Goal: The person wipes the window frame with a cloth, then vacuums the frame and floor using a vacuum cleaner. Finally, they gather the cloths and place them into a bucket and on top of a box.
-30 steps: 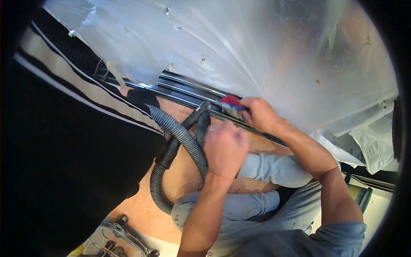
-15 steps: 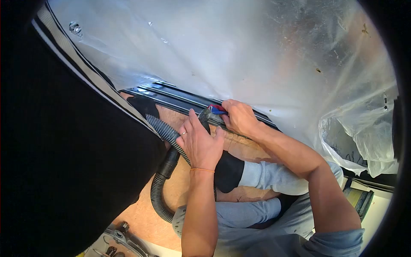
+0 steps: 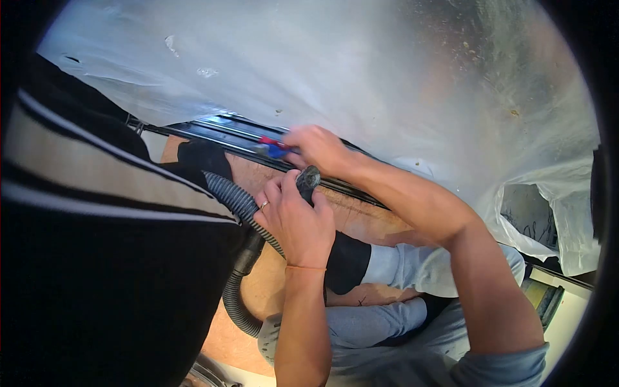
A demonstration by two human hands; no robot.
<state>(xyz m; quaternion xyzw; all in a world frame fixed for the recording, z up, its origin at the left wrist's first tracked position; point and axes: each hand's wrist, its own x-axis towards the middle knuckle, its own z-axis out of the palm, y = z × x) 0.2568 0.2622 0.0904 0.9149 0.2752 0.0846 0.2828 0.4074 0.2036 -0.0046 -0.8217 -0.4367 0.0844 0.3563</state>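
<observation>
Since half a second ago, both of my hands have slid leftward along the dark metal track (image 3: 219, 132), and the red and blue tool now sits further left on it. At the far left, against the near side of the track, looms another person's black garment with pale stripes (image 3: 97, 193). A ribbed grey hose (image 3: 235, 203) curls out from under it, just short of the track. My left hand (image 3: 296, 219) is wrapped closed around the hose's black nozzle (image 3: 308, 178), whose tip stops just beside the track. My right hand (image 3: 316, 147) pinches the red and blue tool (image 3: 272, 148) shut in its fingers, pressed onto the track. Clear plastic sheeting (image 3: 387, 71) hangs beyond the track.
</observation>
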